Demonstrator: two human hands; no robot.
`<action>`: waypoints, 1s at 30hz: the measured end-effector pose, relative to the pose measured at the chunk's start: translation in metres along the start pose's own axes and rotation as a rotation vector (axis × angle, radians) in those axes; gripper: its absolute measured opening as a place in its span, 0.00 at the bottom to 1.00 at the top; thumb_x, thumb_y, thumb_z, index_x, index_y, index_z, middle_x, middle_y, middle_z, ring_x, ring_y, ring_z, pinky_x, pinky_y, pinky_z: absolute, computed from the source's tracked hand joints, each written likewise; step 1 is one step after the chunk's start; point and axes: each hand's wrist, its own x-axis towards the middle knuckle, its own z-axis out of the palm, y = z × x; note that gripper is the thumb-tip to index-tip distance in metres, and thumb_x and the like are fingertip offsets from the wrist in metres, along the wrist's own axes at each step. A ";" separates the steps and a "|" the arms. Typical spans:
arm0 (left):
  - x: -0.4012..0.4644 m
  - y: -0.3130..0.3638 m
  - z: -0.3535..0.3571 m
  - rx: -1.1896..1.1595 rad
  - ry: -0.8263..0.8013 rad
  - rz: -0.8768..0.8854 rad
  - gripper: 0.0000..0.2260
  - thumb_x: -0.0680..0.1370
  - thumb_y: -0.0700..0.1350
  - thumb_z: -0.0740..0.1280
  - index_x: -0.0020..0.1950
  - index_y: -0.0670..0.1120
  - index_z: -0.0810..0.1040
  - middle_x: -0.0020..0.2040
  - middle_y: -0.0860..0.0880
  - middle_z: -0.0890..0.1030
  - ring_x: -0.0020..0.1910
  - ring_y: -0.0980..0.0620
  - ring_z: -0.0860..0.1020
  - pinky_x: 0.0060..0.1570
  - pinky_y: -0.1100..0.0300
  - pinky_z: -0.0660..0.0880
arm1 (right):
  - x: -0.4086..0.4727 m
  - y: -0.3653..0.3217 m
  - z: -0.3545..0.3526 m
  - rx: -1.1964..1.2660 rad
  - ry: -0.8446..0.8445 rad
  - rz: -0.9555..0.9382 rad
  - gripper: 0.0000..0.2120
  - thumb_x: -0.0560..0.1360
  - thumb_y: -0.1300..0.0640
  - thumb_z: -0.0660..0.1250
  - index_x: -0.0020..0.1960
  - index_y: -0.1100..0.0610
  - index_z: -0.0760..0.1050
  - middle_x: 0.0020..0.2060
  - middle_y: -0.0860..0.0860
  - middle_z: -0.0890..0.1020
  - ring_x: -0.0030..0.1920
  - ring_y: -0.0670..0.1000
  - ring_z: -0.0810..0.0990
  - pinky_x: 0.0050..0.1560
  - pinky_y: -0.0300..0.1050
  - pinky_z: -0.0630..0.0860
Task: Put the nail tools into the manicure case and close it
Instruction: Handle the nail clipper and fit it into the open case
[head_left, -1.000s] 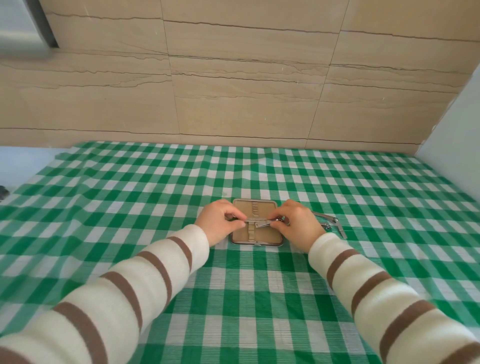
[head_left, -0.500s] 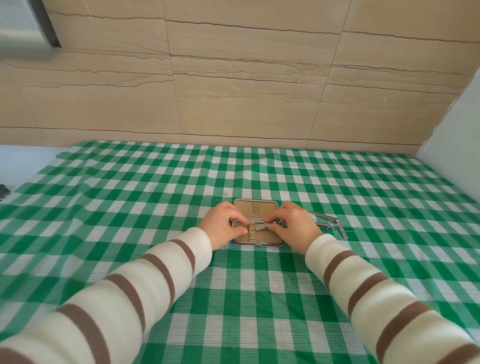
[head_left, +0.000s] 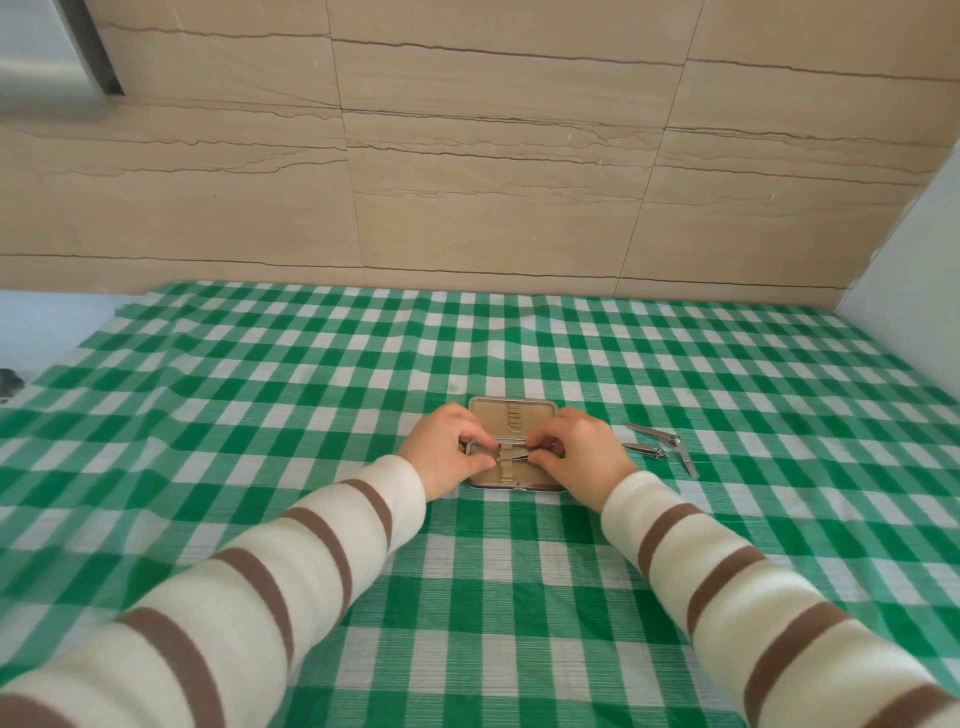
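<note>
A tan manicure case (head_left: 511, 413) lies open and flat on the green checked cloth, its far half showing elastic loops. My left hand (head_left: 444, 452) rests on the case's left side, fingertips pinching at the middle strap. My right hand (head_left: 584, 457) holds a thin metal nail tool (head_left: 514, 457) lying across the near half of the case, its tip at the strap. Two metal nail clippers (head_left: 660, 441) and a slim metal tool (head_left: 688, 462) lie on the cloth just right of my right hand.
The green and white checked cloth (head_left: 311, 395) covers the table up to a beige tiled wall (head_left: 467, 182). A pale wall (head_left: 914, 270) stands at the right. A dark object (head_left: 9, 383) sits at the far left edge.
Both hands have stayed on the case, with only small finger movements at the strap. The clippers on the right have not moved.
</note>
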 end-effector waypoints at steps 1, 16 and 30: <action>0.000 0.000 0.000 -0.004 0.002 0.001 0.07 0.69 0.45 0.72 0.47 0.51 0.82 0.54 0.53 0.74 0.53 0.54 0.73 0.63 0.53 0.70 | 0.000 -0.001 0.001 0.003 0.003 -0.005 0.05 0.70 0.60 0.69 0.46 0.58 0.80 0.41 0.49 0.73 0.43 0.47 0.72 0.52 0.46 0.73; 0.000 0.003 0.001 0.021 0.032 0.022 0.05 0.70 0.43 0.72 0.45 0.48 0.83 0.53 0.52 0.75 0.49 0.55 0.72 0.62 0.54 0.69 | 0.002 -0.004 0.004 0.038 -0.007 -0.009 0.05 0.71 0.60 0.69 0.47 0.58 0.80 0.46 0.55 0.78 0.42 0.49 0.73 0.51 0.44 0.73; 0.001 0.005 0.000 0.031 0.035 0.017 0.02 0.70 0.43 0.71 0.42 0.49 0.82 0.52 0.52 0.76 0.47 0.55 0.73 0.59 0.57 0.70 | -0.001 0.003 0.001 0.058 0.017 -0.030 0.04 0.71 0.58 0.69 0.45 0.56 0.80 0.41 0.53 0.77 0.40 0.51 0.75 0.48 0.44 0.75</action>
